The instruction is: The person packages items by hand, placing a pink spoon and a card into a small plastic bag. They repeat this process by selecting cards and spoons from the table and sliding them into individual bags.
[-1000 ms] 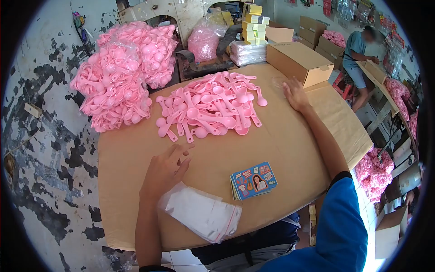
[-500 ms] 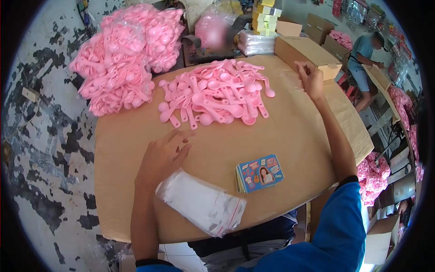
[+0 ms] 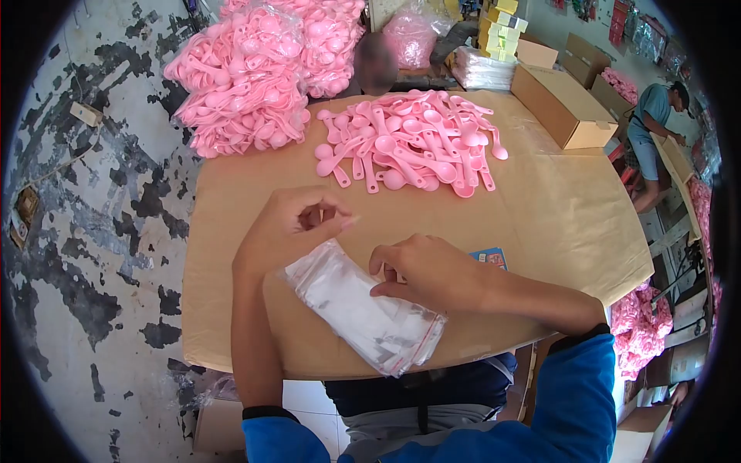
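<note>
My left hand [image 3: 297, 224] is above the upper end of a stack of clear plastic bags [image 3: 363, 312]. Its thumb and index finger come together in a pinch, and whatever may be between them is too small to make out. My right hand [image 3: 436, 270] hovers over the right side of the bags, fingers bent, with a gap between thumb and index finger and nothing visible in it. Behind that hand, a stack of blue printed cards [image 3: 492, 258] is mostly hidden. Farther back on the table lies a loose heap of pink plastic spoons [image 3: 417, 143].
Large bags of pink spoons [image 3: 247, 77] stand at the back left. A cardboard box [image 3: 567, 108] sits at the table's back right, beside stacked plastic packs [image 3: 485, 69] and yellow boxes [image 3: 500, 35]. Another person [image 3: 652, 131] is at the far right.
My right hand has come from the back right, by the cardboard box, down to the bags, now covering most of the cards. My left hand's fingers have closed. The view has shifted.
</note>
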`<control>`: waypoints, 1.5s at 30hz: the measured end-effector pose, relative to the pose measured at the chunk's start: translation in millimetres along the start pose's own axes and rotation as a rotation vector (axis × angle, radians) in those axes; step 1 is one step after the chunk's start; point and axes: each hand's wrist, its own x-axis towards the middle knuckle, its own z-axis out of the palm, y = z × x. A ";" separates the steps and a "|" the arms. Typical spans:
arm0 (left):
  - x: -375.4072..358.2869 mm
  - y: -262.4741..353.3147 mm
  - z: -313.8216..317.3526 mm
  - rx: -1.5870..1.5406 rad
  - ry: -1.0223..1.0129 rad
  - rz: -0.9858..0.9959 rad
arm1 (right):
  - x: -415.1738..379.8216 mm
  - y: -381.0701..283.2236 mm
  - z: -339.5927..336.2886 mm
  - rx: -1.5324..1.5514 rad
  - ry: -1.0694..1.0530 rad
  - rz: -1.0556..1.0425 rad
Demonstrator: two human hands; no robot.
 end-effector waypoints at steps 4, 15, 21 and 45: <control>-7.3 -3.6 -8.5 -0.050 -0.133 0.140 | 1.3 9.3 -7.9 0.136 -0.020 -0.002; -5.6 -18.9 -14.2 0.217 -0.041 -0.114 | -0.1 6.7 -8.9 0.011 -0.112 -0.005; -3.9 -22.3 -13.6 0.100 -0.063 -0.100 | 0.4 9.7 -23.8 0.021 -0.005 -0.020; 7.0 -1.0 12.2 -0.578 0.284 0.002 | 30.1 21.9 -23.3 0.274 0.185 -0.006</control>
